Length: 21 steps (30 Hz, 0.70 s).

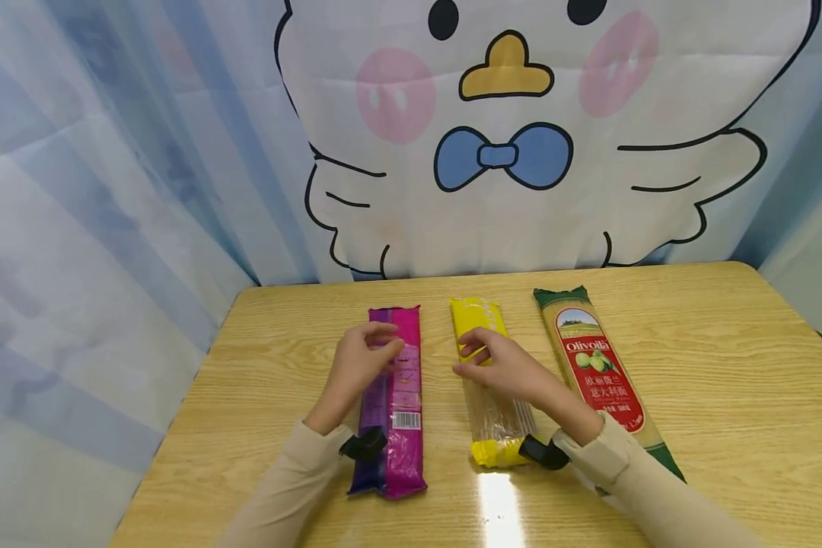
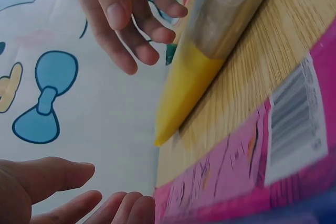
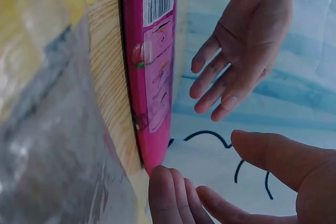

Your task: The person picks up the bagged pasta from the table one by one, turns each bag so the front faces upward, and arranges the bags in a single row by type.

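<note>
Three long pasta packets lie side by side on the table. My left hand (image 1: pixel 366 358) hovers over the magenta and purple packet (image 1: pixel 404 449), its fingers loosely bent with nothing between them. Over the yellow, see-through packet (image 1: pixel 496 415) is my right hand (image 1: pixel 503 365), thumb and fingers apart and holding nothing. In the left wrist view the yellow packet (image 2: pixel 194 77) and the magenta packet's barcode side (image 2: pixel 236 166) show below the hands. Right of my right hand lies the green, red and tan Olivoilà packet (image 1: pixel 603 373), partly covered by the right forearm.
The wooden table (image 1: pixel 726 365) has its back edge against a curtain (image 1: pixel 500 228) printed with a cartoon figure and blue bow tie. Black camera straps (image 1: pixel 364 444) sit at the wrists. Light glares off the table's front.
</note>
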Each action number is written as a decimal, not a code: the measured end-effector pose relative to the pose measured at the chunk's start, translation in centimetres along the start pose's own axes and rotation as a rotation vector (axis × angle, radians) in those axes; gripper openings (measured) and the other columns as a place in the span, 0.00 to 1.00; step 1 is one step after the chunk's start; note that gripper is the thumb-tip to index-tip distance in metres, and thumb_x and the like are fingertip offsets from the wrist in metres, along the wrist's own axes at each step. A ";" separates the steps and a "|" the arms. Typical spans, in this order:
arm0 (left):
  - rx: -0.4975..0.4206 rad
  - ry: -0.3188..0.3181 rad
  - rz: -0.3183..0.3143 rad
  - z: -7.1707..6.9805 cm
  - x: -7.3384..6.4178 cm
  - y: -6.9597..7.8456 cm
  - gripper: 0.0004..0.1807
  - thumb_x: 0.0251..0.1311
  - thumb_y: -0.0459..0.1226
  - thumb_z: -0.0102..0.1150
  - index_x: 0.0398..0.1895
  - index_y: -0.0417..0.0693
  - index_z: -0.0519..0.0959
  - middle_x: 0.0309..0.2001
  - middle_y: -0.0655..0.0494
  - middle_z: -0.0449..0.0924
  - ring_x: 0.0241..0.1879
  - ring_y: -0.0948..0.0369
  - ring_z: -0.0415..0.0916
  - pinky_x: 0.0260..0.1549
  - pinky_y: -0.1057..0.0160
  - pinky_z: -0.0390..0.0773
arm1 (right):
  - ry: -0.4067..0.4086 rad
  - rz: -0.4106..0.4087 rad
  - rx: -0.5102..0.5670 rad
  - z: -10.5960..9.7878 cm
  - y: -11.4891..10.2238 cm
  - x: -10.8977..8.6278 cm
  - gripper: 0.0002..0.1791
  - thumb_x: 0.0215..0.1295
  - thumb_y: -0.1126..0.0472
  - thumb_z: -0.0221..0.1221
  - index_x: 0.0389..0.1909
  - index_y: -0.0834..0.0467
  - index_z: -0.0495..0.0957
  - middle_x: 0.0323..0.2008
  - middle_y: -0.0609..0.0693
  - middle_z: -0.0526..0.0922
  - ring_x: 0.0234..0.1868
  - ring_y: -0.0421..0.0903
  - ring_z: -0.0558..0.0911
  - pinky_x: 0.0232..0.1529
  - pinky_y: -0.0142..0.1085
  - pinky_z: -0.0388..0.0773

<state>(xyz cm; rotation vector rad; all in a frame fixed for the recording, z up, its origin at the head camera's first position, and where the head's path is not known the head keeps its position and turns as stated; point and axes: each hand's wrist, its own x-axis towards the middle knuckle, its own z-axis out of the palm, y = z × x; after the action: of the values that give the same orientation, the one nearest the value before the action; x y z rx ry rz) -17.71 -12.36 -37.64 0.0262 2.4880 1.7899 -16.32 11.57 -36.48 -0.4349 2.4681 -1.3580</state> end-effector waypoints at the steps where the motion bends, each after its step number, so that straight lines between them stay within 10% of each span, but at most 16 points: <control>1: -0.001 0.005 -0.007 -0.2 0.0 -0.1 0.18 0.63 0.34 0.64 0.55 0.35 0.79 0.46 0.40 0.83 0.43 0.45 0.84 0.36 0.55 0.87 | -0.004 0.001 0.003 0.2 0.0 0.1 0.25 0.69 0.59 0.62 0.60 0.70 0.70 0.51 0.63 0.78 0.50 0.54 0.79 0.42 0.38 0.82; 21: 0.032 0.056 -0.101 -3.2 -0.5 -2.5 0.20 0.64 0.36 0.63 0.58 0.36 0.78 0.49 0.38 0.81 0.43 0.48 0.84 0.38 0.54 0.87 | -0.094 0.052 0.162 3.5 -0.3 1.3 0.33 0.69 0.61 0.61 0.66 0.72 0.59 0.53 0.64 0.76 0.44 0.54 0.84 0.44 0.44 0.85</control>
<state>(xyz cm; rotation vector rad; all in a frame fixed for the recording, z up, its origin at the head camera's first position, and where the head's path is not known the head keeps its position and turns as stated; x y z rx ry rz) -17.34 -16.23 -38.98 -0.1477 2.5065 1.7354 -16.10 8.24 -38.17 -0.3853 2.2579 -1.4677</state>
